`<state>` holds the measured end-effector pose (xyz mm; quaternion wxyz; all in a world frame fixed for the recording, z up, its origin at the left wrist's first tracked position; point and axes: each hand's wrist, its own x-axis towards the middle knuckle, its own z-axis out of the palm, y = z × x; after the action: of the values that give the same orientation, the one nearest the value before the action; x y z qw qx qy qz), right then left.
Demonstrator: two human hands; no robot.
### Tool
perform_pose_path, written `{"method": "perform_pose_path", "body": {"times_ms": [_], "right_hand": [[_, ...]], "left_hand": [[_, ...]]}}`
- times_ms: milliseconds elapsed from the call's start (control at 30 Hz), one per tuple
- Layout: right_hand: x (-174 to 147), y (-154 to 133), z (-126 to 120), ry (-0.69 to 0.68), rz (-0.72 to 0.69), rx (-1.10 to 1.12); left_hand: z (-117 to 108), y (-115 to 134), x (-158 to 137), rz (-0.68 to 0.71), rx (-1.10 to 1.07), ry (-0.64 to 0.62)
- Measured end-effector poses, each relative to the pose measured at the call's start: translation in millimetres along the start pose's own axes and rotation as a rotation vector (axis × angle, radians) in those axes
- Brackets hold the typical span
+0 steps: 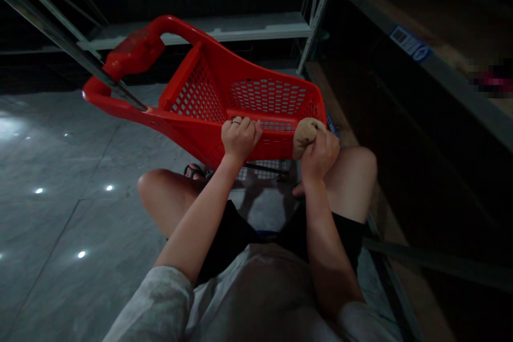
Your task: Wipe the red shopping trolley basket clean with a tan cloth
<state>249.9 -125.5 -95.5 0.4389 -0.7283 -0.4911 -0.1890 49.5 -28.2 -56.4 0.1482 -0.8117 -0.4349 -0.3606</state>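
A red plastic shopping cart [256, 80] stands in front of my knees, its handle toward the upper left. My left hand [240, 139] is closed over the near rim of the basket, fingers curled round the edge. At the basket's right front corner, my right hand [320, 155] grips a tan cloth [308, 134], bunched up and pressed against the red plastic. The cloth covers part of that corner. The basket's perforated walls show, with nothing visible lying inside.
A metal pole [72, 37] slants down to the cart's handle side. Behind the cart runs a white-edged shelf [240, 33]. Dark shelving [449, 64] with a blue label [411, 43] borders my right side. Grey tiled floor [48, 224] lies to the left.
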Motion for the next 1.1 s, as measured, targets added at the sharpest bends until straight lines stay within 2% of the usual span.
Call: {"method": "perform_pose_path", "body": {"times_ms": [67,133,267,333,433,533,633,700,767,867,1000,1100], "right_hand": [[2.4,-7.6,-0.4,-0.026,0.021,0.005],[3.2,-29.1,3.8,-0.078,0.001,0.011],[1.9,-87.0,17.9,-0.199,-0.144,0.048],[1.8,-104.4,22.4,-0.222,-0.187,0.050],[3.4,-96.4,21.6,-0.229,-0.216,0.028],[6.5,-53.1,12.9,-0.200,-0.218,-0.041],[11.1,-5.8,1.4,-0.151,-0.119,-0.106],[15.0,13.0,-5.0,-0.158,-0.067,-0.111],[19.0,19.2,-9.0,-0.177,-0.043,-0.102],[23.4,11.7,-10.2,-0.188,0.012,-0.104],[22.6,-23.7,-5.5,-0.237,0.012,-0.122],[16.7,-76.2,2.1,-0.357,-0.104,-0.067]], "left_hand": [[0.8,0.5,0.1,0.001,0.000,0.010],[1.3,0.5,0.3,-0.008,-0.004,0.016],[1.1,-2.5,0.1,-0.018,-0.007,0.009],[0.0,-4.9,-0.3,0.008,0.023,0.014],[-2.9,-6.8,-1.0,0.045,0.071,0.025],[-5.6,-3.9,-1.9,0.058,0.045,-0.007],[-7.5,2.3,-2.2,0.081,0.040,-0.021],[-12.1,4.6,-0.8,0.140,0.070,-0.012],[-23.8,0.8,2.3,0.253,0.073,-0.016],[-57.2,-23.0,10.2,0.342,0.051,-0.031],[-104.8,-73.6,22.5,0.104,0.146,-0.023],[-115.0,-96.3,27.1,-0.038,0.219,-0.115]]}}
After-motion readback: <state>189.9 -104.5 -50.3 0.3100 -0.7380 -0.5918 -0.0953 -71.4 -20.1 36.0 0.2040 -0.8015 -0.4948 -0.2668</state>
